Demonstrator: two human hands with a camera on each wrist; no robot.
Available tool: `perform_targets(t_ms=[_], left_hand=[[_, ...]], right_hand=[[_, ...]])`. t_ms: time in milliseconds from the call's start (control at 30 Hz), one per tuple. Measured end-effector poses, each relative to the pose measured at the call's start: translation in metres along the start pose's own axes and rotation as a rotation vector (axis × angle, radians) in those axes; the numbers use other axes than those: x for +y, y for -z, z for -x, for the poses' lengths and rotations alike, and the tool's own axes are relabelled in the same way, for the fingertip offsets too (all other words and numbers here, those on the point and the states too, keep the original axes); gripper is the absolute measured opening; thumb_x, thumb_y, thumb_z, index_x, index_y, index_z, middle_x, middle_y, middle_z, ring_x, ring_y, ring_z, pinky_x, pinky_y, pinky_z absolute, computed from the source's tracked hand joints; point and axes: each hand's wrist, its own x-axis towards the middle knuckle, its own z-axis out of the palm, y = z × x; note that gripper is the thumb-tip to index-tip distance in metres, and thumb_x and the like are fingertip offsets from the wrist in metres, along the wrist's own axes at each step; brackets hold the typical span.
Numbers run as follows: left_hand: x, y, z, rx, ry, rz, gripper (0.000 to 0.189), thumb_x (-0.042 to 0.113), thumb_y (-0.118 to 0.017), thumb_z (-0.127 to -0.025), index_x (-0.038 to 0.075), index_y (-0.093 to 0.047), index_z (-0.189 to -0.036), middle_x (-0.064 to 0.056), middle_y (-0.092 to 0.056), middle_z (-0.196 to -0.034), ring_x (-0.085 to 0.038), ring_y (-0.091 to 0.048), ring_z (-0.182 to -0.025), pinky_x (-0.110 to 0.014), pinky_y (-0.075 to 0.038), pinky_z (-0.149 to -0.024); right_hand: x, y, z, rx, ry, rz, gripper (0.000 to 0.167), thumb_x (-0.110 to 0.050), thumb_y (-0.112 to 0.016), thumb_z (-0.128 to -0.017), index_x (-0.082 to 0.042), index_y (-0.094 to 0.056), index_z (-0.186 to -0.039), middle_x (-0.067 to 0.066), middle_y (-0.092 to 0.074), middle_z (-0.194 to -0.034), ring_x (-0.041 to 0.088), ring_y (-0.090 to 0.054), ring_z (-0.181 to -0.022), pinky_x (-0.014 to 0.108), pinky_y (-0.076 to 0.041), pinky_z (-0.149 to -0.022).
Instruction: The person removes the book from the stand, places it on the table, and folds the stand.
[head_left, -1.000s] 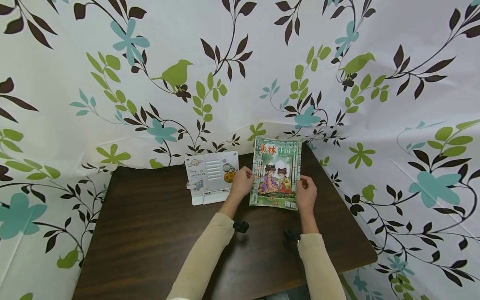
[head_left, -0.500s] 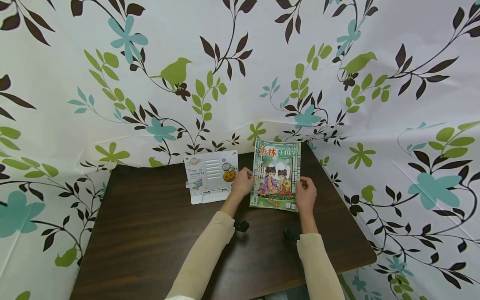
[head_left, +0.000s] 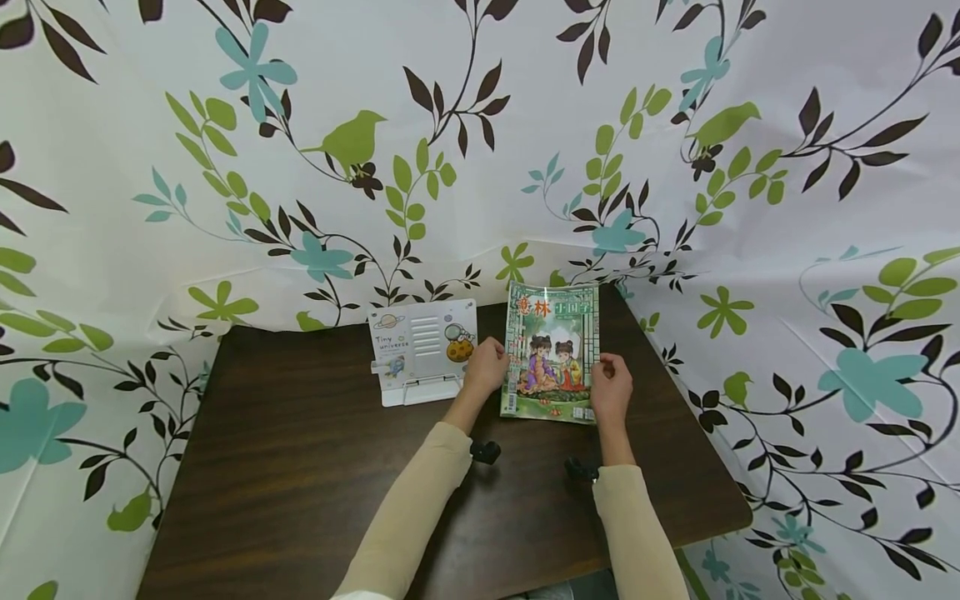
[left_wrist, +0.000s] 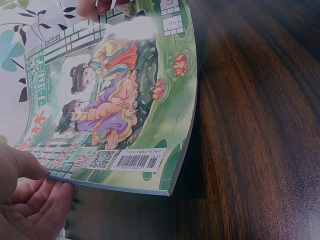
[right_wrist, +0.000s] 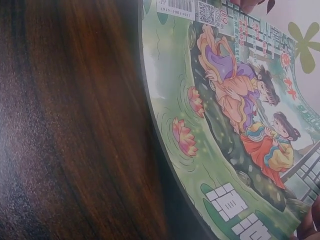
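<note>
A magazine [head_left: 553, 354] with a green cover, red title characters and two children in robes is held between both hands, cover facing up. My left hand [head_left: 486, 367] pinches its left, spine edge; the left wrist view shows the thumb [left_wrist: 22, 162] on top and curled fingers [left_wrist: 42, 205] underneath. At the opposite edge, my right hand [head_left: 612, 387] grips the side, thumb and fingertips together. Only a bit of that hand [right_wrist: 311, 220] enters the right wrist view's lower corner. The lower edge of the magazine bows over the dark table.
A white book stand [head_left: 423, 354] with "Tiny universe" and space drawings stands just left of the left hand. The dark wooden table [head_left: 300, 492] meets a leaf-and-bird patterned cloth [head_left: 465, 208] at the back and right. Black wrist cameras sit below both hands.
The magazine's top edge has dipped a little lower in the head view, and glare now shows near its title. Both hands keep their hold with hardly any movement.
</note>
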Motion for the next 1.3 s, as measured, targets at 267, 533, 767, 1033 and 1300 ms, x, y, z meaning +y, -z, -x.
perform_targets(t_ms=[267, 533, 767, 1033, 1300], left_hand=[[-0.042, -0.036, -0.041, 0.026, -0.01, 0.01, 0.012, 0.019, -0.062, -0.103, 0.009, -0.067, -0.108, -0.008, -0.072, -0.1, -0.02, -0.064, -0.077, -0.04, -0.055, -0.069], [-0.05, -0.054, -0.05, 0.055, -0.055, 0.047, 0.013, 0.016, -0.061, -0.102, 0.006, -0.068, -0.106, -0.011, -0.072, -0.096, -0.02, -0.063, -0.07, -0.036, -0.052, -0.06], [-0.014, -0.028, -0.019, 0.01, -0.006, -0.003, 0.014, 0.015, -0.061, -0.106, 0.004, -0.069, -0.109, -0.01, -0.073, -0.095, -0.019, -0.065, -0.071, -0.039, -0.056, -0.067], [-0.028, -0.042, -0.029, 0.007, 0.001, 0.01, 0.014, 0.018, -0.059, -0.107, 0.008, -0.067, -0.11, -0.008, -0.07, -0.096, -0.016, -0.06, -0.069, -0.035, -0.052, -0.063], [-0.01, -0.03, -0.008, -0.018, 0.01, 0.052, 0.016, 0.013, -0.056, -0.11, 0.003, -0.067, -0.115, -0.014, -0.075, -0.105, -0.018, -0.061, -0.067, -0.033, -0.05, -0.062]], right_hand=[[0.002, -0.001, -0.002, -0.006, -0.003, -0.004, 0.03, -0.01, -0.055, -0.105, 0.0, -0.067, -0.131, 0.02, -0.066, -0.115, 0.025, -0.056, -0.098, 0.039, -0.043, -0.087], [0.005, -0.001, -0.003, 0.0, -0.02, -0.003, 0.03, -0.011, -0.056, -0.106, -0.001, -0.067, -0.131, 0.014, -0.063, -0.112, 0.021, -0.052, -0.095, 0.037, -0.042, -0.086], [0.004, -0.004, -0.003, -0.006, -0.021, 0.007, 0.029, -0.01, -0.058, -0.105, 0.0, -0.067, -0.131, 0.017, -0.063, -0.113, 0.024, -0.055, -0.099, 0.04, -0.043, -0.089], [0.01, -0.006, -0.005, 0.009, -0.028, 0.026, 0.028, -0.01, -0.059, -0.104, 0.0, -0.067, -0.129, 0.016, -0.062, -0.109, 0.024, -0.054, -0.096, 0.038, -0.042, -0.086], [0.015, -0.006, -0.003, 0.0, -0.031, 0.055, 0.031, -0.012, -0.055, -0.105, 0.0, -0.067, -0.13, 0.017, -0.062, -0.108, 0.026, -0.053, -0.091, 0.042, -0.042, -0.081]])
